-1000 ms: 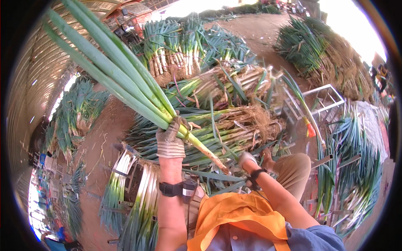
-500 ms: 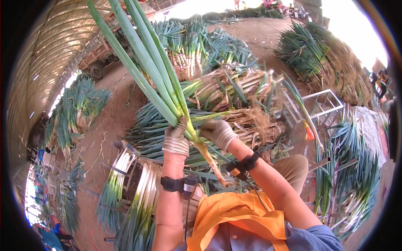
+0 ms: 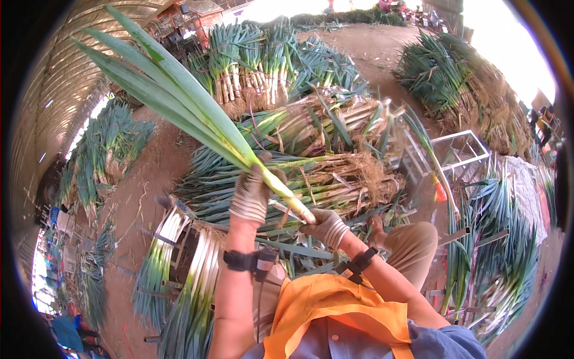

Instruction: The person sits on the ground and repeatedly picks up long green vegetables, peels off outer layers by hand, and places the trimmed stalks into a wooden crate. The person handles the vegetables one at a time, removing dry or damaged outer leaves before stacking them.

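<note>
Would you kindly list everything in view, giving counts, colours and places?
Held leek: one, green with pale stem, upper left to centre
Leek heaps: several, green and brown, centre, left and upper right
Standing bunches: several, green and white, beyond the central heap
Pale-stemmed leeks: many, white to green, lower left
Right-hand leeks: many, mostly green, lower right
Frame: one, whitish metal, right of centre
Roof: one, tan, arched, upper left
Ground: one, brown, among leeks
Person: at least one, dark and yellow, right edge
Apron: one, orange, bottom centre
Wristbands: two, black, one per wrist
Left grip: one, greyish glove, around the held leek
Right grip: one, greyish glove, at its lower end
</note>
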{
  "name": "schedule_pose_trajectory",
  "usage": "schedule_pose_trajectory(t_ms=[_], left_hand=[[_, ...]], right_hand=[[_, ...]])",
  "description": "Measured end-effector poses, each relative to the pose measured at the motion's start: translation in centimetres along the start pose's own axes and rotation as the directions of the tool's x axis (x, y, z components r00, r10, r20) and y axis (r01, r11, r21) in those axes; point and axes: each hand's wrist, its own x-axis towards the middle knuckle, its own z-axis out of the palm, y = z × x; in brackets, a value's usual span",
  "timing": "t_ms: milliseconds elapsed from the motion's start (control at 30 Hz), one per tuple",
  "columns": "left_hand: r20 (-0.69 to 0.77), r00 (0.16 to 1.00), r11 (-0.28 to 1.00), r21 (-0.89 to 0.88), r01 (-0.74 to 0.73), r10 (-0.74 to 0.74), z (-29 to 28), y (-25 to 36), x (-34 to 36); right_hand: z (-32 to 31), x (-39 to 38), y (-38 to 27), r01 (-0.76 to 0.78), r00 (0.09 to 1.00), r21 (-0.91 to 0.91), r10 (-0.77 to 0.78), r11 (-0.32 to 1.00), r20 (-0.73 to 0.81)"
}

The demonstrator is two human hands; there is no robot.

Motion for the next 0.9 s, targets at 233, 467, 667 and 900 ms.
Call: schedule_pose_trajectory(t_ms=[233,467,667,900], left_hand=[[-0.091,0.996,0.995,-0.102,0.014,-0.023,1.4,-4.1,-2.0],[0.050,0.954,0.210,0.971,-0.115,0.294,2.9,-6.6,-4.0],[0.051,0.988,0.392,0.914,-0.104,0.143,0.3,-5.0,-3.3],[0.034,0.995,0.893,-0.439,0.098,-0.092,2.9,-2.3,-1.5]], right_hand=[[0.0,-0.8,0.8,0.054,0.980,-0.180,-0.087,0.982,-0.181],[-0.9,-2.8,-3.2,-0.056,0.993,0.149,0.071,0.987,-0.099],[-1.6,-2.7,-4.7,0.044,0.993,0.037,-0.039,0.998,-0.114],[-1.0,-2.8,-2.6,0.037,0.996,-0.014,-0.038,0.999,-0.084]])
